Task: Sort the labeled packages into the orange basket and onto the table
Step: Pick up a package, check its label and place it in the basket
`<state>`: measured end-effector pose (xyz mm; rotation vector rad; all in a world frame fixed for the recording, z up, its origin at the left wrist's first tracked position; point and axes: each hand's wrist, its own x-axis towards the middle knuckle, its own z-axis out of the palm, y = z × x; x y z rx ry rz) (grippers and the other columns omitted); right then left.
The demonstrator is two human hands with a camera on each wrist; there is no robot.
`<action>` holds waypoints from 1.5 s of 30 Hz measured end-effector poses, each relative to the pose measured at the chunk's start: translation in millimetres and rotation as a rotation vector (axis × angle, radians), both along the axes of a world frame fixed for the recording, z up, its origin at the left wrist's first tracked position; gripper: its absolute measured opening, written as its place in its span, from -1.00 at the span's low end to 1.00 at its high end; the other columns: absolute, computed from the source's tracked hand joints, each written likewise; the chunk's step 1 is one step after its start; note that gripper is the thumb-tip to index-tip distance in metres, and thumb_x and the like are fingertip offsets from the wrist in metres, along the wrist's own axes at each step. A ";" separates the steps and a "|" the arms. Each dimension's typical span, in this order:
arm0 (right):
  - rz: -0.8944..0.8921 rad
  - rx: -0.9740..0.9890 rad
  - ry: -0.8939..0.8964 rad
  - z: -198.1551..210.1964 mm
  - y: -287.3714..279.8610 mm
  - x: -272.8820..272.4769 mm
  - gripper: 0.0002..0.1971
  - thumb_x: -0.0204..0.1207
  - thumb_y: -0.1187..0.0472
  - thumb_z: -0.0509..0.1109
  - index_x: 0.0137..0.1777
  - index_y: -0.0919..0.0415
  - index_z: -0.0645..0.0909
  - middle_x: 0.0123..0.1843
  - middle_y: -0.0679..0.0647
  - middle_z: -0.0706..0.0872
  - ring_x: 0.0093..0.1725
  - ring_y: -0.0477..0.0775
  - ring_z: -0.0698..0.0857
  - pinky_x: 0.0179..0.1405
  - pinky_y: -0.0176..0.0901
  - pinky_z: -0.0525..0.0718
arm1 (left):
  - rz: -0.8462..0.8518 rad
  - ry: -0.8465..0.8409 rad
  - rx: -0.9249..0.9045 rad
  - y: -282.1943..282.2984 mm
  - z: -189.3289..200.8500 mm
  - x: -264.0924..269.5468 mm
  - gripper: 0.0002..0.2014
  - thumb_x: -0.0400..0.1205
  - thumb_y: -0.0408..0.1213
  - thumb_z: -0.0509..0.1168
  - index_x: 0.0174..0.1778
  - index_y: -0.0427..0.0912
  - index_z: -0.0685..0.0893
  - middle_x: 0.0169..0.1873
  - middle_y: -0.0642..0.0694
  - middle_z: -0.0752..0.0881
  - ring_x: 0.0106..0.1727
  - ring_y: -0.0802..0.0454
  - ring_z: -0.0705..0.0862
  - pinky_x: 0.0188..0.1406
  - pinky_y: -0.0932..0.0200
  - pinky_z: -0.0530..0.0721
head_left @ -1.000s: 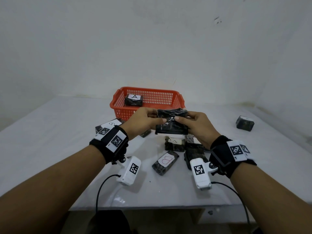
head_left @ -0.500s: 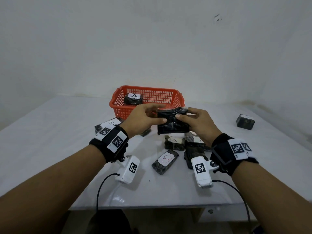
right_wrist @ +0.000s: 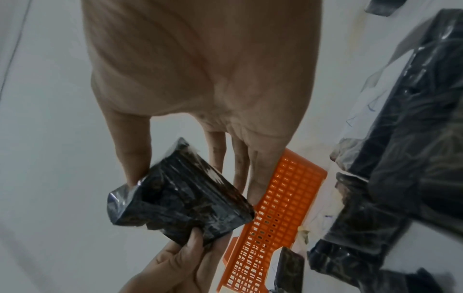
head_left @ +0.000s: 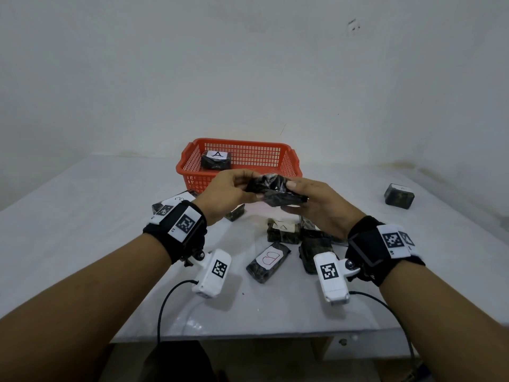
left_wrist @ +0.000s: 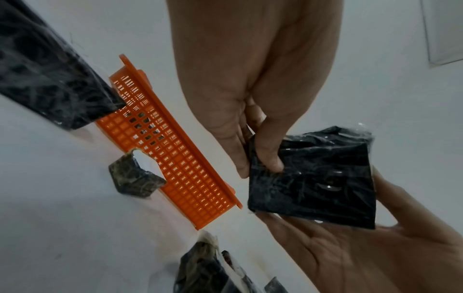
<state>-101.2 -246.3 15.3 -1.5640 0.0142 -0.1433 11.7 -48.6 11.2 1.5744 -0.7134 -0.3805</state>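
Both hands hold one black plastic-wrapped package (head_left: 271, 190) in the air just in front of the orange basket (head_left: 239, 161). My left hand (head_left: 234, 190) pinches its left edge between thumb and fingers; my right hand (head_left: 308, 199) grips its right side with the thumb on top. No label shows on it in any view (left_wrist: 310, 178) (right_wrist: 177, 198). The basket holds a package labeled A (head_left: 216, 160). On the table below my hands lie a package labeled B (head_left: 268, 257), one with a white label (head_left: 283, 230) and several more dark packages.
A lone dark package (head_left: 399, 195) sits at the far right of the white table (head_left: 82, 216). Another labeled package (head_left: 176, 201) lies behind my left wrist. Wrist cameras and cables hang under both arms. The table's front edge is close to me.
The held package has tipped from upright and facing me to flatter and edge-on, and both hands have risen slightly toward the basket.
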 end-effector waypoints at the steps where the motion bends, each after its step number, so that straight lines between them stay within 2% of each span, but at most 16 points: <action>1: 0.022 0.014 0.025 0.4 1.3 -1.1 -0.42 0.51 0.05 0.46 0.46 0.37 0.65 0.35 0.41 0.75 0.39 0.31 0.74 0.48 0.09 0.65 | -0.007 0.011 -0.002 -0.5 -0.6 0.2 -0.65 0.53 -0.70 0.47 0.13 -0.25 0.74 0.11 -0.20 0.86 0.21 -0.08 0.84 0.15 0.17 0.81; 8: 0.029 0.123 0.069 6.3 5.2 -1.2 -0.36 0.44 0.08 0.50 0.50 0.35 0.59 0.25 0.25 0.75 0.32 0.23 0.71 0.51 0.18 0.65 | -0.028 0.083 -0.027 -0.6 -3.8 2.1 -0.61 0.57 -0.67 0.45 0.30 -0.33 0.73 0.22 -0.25 0.84 0.31 -0.18 0.81 0.37 0.00 0.74; 12: -0.002 0.062 0.047 7.0 8.1 2.0 -0.34 0.27 0.00 0.62 0.33 0.35 0.70 0.23 0.29 0.78 0.26 0.20 0.74 0.47 0.18 0.67 | -0.060 0.099 -0.011 1.1 -3.5 2.1 -0.58 0.57 -0.64 0.46 0.36 -0.36 0.65 0.29 -0.29 0.78 0.37 -0.25 0.76 0.41 -0.12 0.73; 14: -0.025 -0.028 0.028 6.0 7.8 3.4 -0.50 0.34 0.05 0.62 0.21 0.35 0.76 0.16 0.25 0.83 0.20 0.16 0.77 0.46 0.17 0.67 | -0.143 0.181 -0.042 2.4 -0.3 -1.4 -0.51 0.57 -0.57 0.48 0.43 -0.38 0.58 0.34 -0.29 0.72 0.42 -0.28 0.73 0.42 -0.15 0.73; 16: -0.055 -0.099 0.016 4.8 7.0 2.5 -0.75 0.55 0.20 0.55 0.15 0.34 0.77 0.11 0.22 0.86 0.16 0.17 0.79 0.52 0.25 0.63 | -0.198 0.195 -0.025 2.9 2.6 -6.7 -0.44 0.54 -0.33 0.51 0.46 -0.37 0.58 0.36 -0.28 0.73 0.42 -0.20 0.73 0.43 -0.11 0.72; 19: -0.072 -0.134 0.017 4.5 7.9 -0.3 -0.74 0.64 0.28 0.47 0.24 0.43 0.74 0.24 0.34 0.83 0.29 0.34 0.77 0.54 0.28 0.60 | -0.164 0.097 0.022 1.9 3.5 -12.4 -0.43 0.55 -0.14 0.44 0.39 -0.45 0.62 0.33 -0.34 0.74 0.33 -0.15 0.75 0.41 -0.07 0.73; 23: -0.021 -0.145 0.047 8.3 13.5 -4.8 -0.66 0.60 0.19 0.50 0.32 0.32 0.74 0.32 0.24 0.82 0.39 0.16 0.75 0.56 0.13 0.61 | -0.086 0.075 -0.028 0.3 0.2 -11.0 -0.59 0.67 -0.30 0.37 0.30 -0.57 0.60 0.34 -0.52 0.68 0.31 -0.25 0.77 0.37 -0.05 0.75; 25: -0.024 -0.135 0.059 8.4 14.0 -4.2 -0.67 0.66 0.19 0.45 0.36 0.31 0.73 0.36 0.24 0.79 0.44 0.17 0.72 0.57 0.15 0.59 | -0.078 0.079 -0.041 0.2 0.7 -12.2 -0.81 0.75 -0.46 0.31 0.24 -0.46 0.64 0.27 -0.44 0.70 0.22 -0.13 0.78 0.30 0.05 0.77; 27: -0.057 -0.135 0.048 8.9 13.2 -3.8 -0.70 0.67 0.23 0.44 0.34 0.35 0.73 0.36 0.29 0.78 0.37 0.15 0.75 0.57 0.16 0.59 | -0.109 0.110 -0.057 -0.3 1.0 -11.1 -0.86 0.72 -0.50 0.34 0.18 -0.34 0.66 0.22 -0.36 0.69 0.18 -0.08 0.76 0.33 0.04 0.75; 30: -0.114 -0.166 0.014 8.6 9.9 -2.2 -0.74 0.62 0.30 0.49 0.27 0.36 0.77 0.30 0.35 0.80 0.35 0.25 0.77 0.54 0.14 0.63 | -0.176 0.157 -0.051 0.4 2.7 -12.2 -0.71 0.55 -0.31 0.50 0.18 -0.21 0.69 0.12 -0.17 0.76 0.14 0.03 0.78 0.28 0.09 0.75; 33: -0.108 -0.170 -0.003 8.0 10.7 -1.7 -0.72 0.43 0.19 0.64 0.14 0.22 0.84 0.22 0.35 0.83 0.32 0.28 0.79 0.49 0.09 0.67 | -0.117 0.038 0.028 1.1 3.8 -14.3 -0.75 0.64 -0.30 0.50 0.21 -0.20 0.70 0.02 -0.10 0.78 0.05 0.06 0.79 0.11 0.19 0.78; 35: -0.086 -0.154 0.000 6.2 10.6 -1.5 -0.74 0.44 0.19 0.64 0.12 0.20 0.84 0.16 0.32 0.82 0.23 0.21 0.77 0.49 0.09 0.65 | -0.053 -0.038 0.064 2.2 3.9 -14.1 -0.75 0.66 -0.29 0.49 0.24 -0.19 0.71 0.00 -0.15 0.77 0.03 -0.01 0.77 0.13 0.04 0.77; 37: -0.062 -0.131 0.012 4.3 9.8 -3.5 -0.76 0.61 0.25 0.52 0.23 0.30 0.78 0.17 0.25 0.79 0.25 0.12 0.74 0.49 0.05 0.65 | -0.041 -0.034 0.067 2.9 2.8 -13.0 -0.64 0.54 -0.15 0.57 0.21 -0.13 0.73 0.01 -0.26 0.79 0.03 -0.12 0.76 0.19 -0.20 0.68; 41: -0.098 -0.160 -0.011 2.3 6.6 -5.8 -0.72 0.67 0.26 0.45 0.29 0.41 0.74 0.25 0.39 0.79 0.29 0.22 0.78 0.46 0.06 0.70 | -0.114 0.028 0.050 2.9 -1.2 -13.1 -0.32 0.25 0.15 0.72 0.20 -0.13 0.76 0.12 -0.52 0.74 0.07 -0.23 0.65 0.16 -0.25 0.48; 43: -0.135 -0.163 -0.036 1.3 5.5 -4.4 -0.71 0.66 0.26 0.47 0.28 0.43 0.75 0.29 0.46 0.76 0.29 0.29 0.79 0.43 0.13 0.71 | -0.145 0.053 0.046 2.6 0.3 -14.5 -0.30 0.30 0.08 0.72 0.27 -0.21 0.73 0.19 -0.42 0.75 0.17 -0.27 0.69 0.35 -0.19 0.54; 45: -0.135 -0.148 -0.041 1.0 4.4 -3.6 -0.70 0.67 0.25 0.46 0.30 0.44 0.74 0.29 0.45 0.76 0.24 0.20 0.78 0.43 0.12 0.72 | -0.124 0.012 0.066 2.6 2.6 -14.5 -0.44 0.46 -0.10 0.61 0.30 -0.31 0.70 0.14 -0.28 0.75 0.18 -0.19 0.74 0.42 -0.13 0.66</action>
